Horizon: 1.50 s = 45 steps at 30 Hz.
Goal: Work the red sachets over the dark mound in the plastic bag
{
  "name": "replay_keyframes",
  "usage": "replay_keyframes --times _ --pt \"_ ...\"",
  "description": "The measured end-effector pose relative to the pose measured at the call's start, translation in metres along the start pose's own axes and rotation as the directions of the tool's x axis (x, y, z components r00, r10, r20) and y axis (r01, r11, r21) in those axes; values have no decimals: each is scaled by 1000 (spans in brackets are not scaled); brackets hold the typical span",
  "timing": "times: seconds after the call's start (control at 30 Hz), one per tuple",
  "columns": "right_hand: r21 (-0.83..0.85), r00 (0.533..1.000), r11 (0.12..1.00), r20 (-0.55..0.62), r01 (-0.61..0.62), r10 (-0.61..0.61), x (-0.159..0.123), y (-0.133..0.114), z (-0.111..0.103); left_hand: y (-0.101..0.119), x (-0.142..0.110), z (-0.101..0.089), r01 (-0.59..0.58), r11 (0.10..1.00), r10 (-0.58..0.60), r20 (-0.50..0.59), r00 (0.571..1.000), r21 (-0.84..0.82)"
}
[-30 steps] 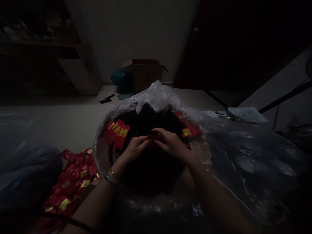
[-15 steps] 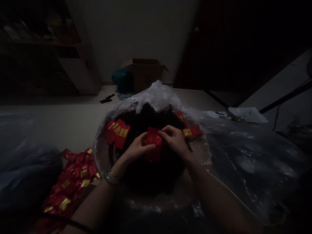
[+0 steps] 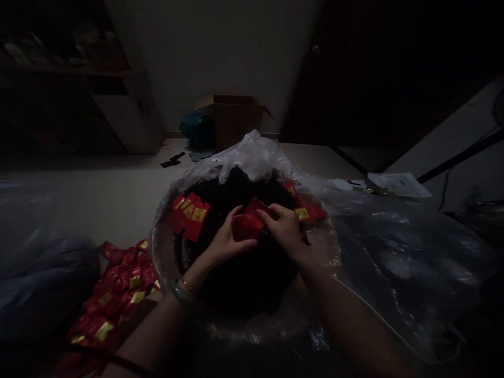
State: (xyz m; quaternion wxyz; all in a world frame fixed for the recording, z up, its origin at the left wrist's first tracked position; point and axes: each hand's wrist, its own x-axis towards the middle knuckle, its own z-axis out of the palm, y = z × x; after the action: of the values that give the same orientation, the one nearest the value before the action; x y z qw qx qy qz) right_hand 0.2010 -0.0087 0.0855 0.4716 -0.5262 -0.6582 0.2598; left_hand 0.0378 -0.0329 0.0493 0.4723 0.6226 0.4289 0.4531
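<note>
At the left edge of the frame, a plastic-wrapped bundle [image 3: 43,283] is sitting in shadow. Beside it, at lower left, a heap of red packets [image 3: 108,302] is lying with gold labels showing. Left of centre, a small cluster of packets [image 3: 192,219] is resting on dark shredded material [image 3: 238,181] inside a plastic-lined container [image 3: 158,239]. The left hand [image 3: 222,242], a pale bracelet [image 3: 181,290] circling its wrist, is reaching in from below; its grip is standing wide, thumb well apart from fingers, and I cannot tell whether it is touching anything.

In the centre, the single red packet [image 3: 251,223] is staying above the dark material, between the hands. Half a second on from facing the camera straight and upright, it is now slanting and looking bent, while the left grip is spreading wider. Judging from that, the right hand is bearing most of the hold and the packet is being worked, not laid down.

Right of centre, the right hand [image 3: 286,229] is keeping its grip narrow, pinching the packet's right side. Further right, loose packets [image 3: 314,211] are lying near the container's edge, and clear plastic sheeting [image 3: 413,257] is spreading beyond.
</note>
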Motion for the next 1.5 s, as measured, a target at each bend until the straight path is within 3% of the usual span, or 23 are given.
replay_keyframes --times 0.1,0.2,0.27,0.37,0.47,0.63,0.8,0.93,1.0,1.1,1.2,1.27,1.33,1.4,1.5 --pt "-57 998 998 -48 42 -44 -3 0 4 -5 -3 7 -121 977 122 5 992 177" --pt "-2 996 996 -27 88 -88 -2 1 5 -8 -2 8 -101 991 100 18 995 86" --pt "72 994 992 -21 106 -105 1 3 3 -7 0 6 18 990 -6 88 996 -140" --pt "147 989 983 78 113 -125 5 5 -3 0 2 1 271 839 -145 287 947 -471" --pt "149 973 982 183 112 -139 6 5 -5 7 0 -2 384 744 -205 360 910 -547" --pt "-40 943 949 139 312 -304 0 2 -1 9 -1 -2 315 885 -267 181 947 -343" --pt "-299 854 801 146 519 -499 -6 -4 0 5 3 0 195 963 -186 65 980 -186" --pt "-282 819 770 225 573 -527 -8 -8 -2 1 6 1 110 989 -109 14 994 -99" --pt "-206 835 820 283 533 -472 -8 -8 -2 -2 5 0 76 997 -76 -14 997 -23" --pt "-190 907 909 283 371 -312 -8 -6 1 -6 3 -1 11 982 8 -96 995 187" --pt "-114 942 966 272 232 -194 -7 -5 6 -10 1 1 -121 854 239 -174 955 506" --pt "-1 936 987 318 163 -154 -8 -4 9 -14 1 3 -191 709 395 -157 905 678" --pt "82 922 992 368 97 -121 -10 -5 11 -18 2 4 -225 604 471 -115 875 764" --pt "121 903 991 420 48 -95 -11 -7 12 -20 3 3 -249 576 485 -81 871 779" --pt "149 889 988 448 30 -95 -9 -9 10 -21 5 -4 -274 632 457 -63 887 724"
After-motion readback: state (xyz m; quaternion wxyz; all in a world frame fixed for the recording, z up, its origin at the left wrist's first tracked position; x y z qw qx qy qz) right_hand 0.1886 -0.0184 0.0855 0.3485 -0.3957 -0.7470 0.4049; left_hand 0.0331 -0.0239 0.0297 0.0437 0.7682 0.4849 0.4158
